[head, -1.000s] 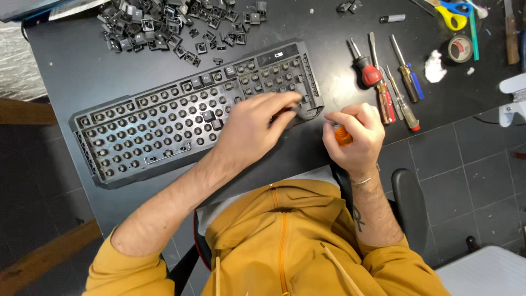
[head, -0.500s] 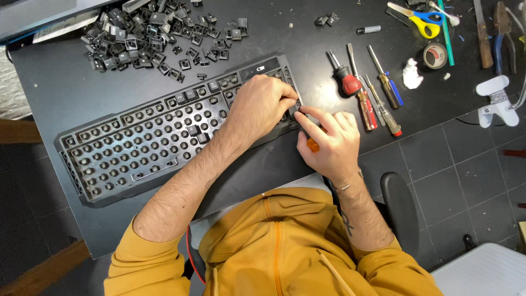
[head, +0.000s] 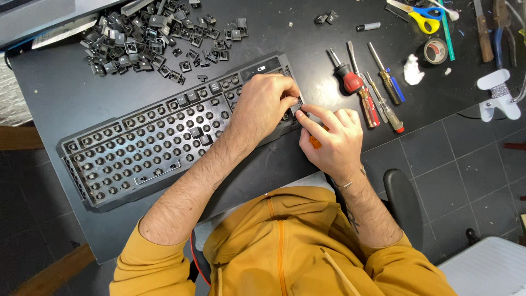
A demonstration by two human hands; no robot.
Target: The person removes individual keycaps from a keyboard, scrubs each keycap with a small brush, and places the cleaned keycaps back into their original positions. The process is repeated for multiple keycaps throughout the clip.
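A black keyboard [head: 164,142], stripped of nearly all its keycaps, lies slantwise across the middle of the dark worktop [head: 66,93], its right end raised toward the far edge. The left hand [head: 263,107] rests palm-down on that right end, fingers curled so the tips press at a key near the keyboard's right edge. The right hand [head: 331,140] meets it there, closed around an orange-handled tool [head: 315,141]; only a sliver of the handle shows between the fingers, and its tip seems to sit at the same key, though the fingers hide the contact. A heap of loose black keycaps [head: 148,38] covers the far left corner of the worktop, and two stray caps [head: 325,17] lie apart near the far edge. To the right of the hands a row of screwdrivers [head: 367,87] lies side by side, one with a red handle. Past them, toward the far right corner, sit a roll of tape [head: 435,50] and scissors [head: 419,16] with yellow and blue grips.
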